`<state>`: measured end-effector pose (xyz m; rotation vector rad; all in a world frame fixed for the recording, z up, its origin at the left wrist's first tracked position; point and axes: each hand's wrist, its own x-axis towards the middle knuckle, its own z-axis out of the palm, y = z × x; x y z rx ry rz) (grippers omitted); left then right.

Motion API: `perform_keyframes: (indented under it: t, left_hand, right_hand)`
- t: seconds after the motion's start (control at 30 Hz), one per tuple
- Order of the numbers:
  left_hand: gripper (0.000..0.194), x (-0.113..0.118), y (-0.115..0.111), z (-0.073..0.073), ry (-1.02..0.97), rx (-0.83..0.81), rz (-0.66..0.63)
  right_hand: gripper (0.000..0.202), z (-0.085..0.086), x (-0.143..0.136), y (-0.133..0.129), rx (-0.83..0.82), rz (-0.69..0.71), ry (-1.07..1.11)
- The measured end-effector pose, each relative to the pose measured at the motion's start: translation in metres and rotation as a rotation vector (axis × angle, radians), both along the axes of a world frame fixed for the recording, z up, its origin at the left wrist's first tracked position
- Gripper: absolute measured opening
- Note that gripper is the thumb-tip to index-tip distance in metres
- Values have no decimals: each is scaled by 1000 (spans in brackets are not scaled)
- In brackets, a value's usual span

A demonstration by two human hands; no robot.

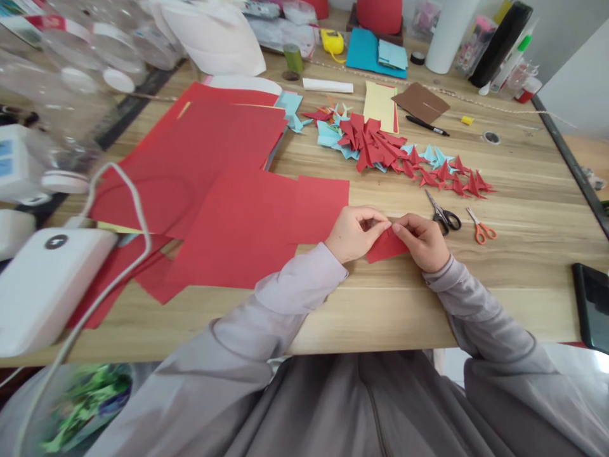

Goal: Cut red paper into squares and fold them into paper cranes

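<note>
A small piece of red paper (386, 247) is pinched between my two hands, low over the wooden table. My left hand (356, 232) grips its upper left side with thumb and forefinger. On the upper right side, my right hand (424, 240) pinches it the same way. The fingers cover part of the paper's top edge, so its folds are hard to make out. Just right of my right hand lie black-handled scissors (443, 216) and smaller orange-handled scissors (480, 227). Large red sheets (238, 228) spread out to the left of my left hand.
Folded red paper shapes (368, 143) and light blue ones (435, 155) are heaped beyond my hands. A white power bank (52, 285) with a cable sits at left, near plastic bottles. A black pen (427, 125) and brown paper (420, 103) lie farther back. A dark phone (592, 304) rests at the right edge.
</note>
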<state>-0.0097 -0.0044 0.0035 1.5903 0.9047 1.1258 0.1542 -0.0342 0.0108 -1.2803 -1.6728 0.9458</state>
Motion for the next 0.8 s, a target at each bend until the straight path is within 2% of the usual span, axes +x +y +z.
perform_keyframes:
  t: [0.27, 0.6, 0.67, 0.8]
  left_hand:
    - [12, -2, 2, 2, -12, -14, 10]
    - [11, -7, 8, 2, -61, -73, 161]
    - [12, -8, 10, 0, -83, -110, 203]
    - [17, -10, 14, -4, -151, -197, 320]
  right_hand:
    - [34, 0, 1, 1, -1, 27, 15]
    - [38, -6, 18, 14, -139, 39, 209]
    - [40, -8, 20, 15, -163, -2, 262]
    - [44, -10, 20, 16, -213, -168, 419]
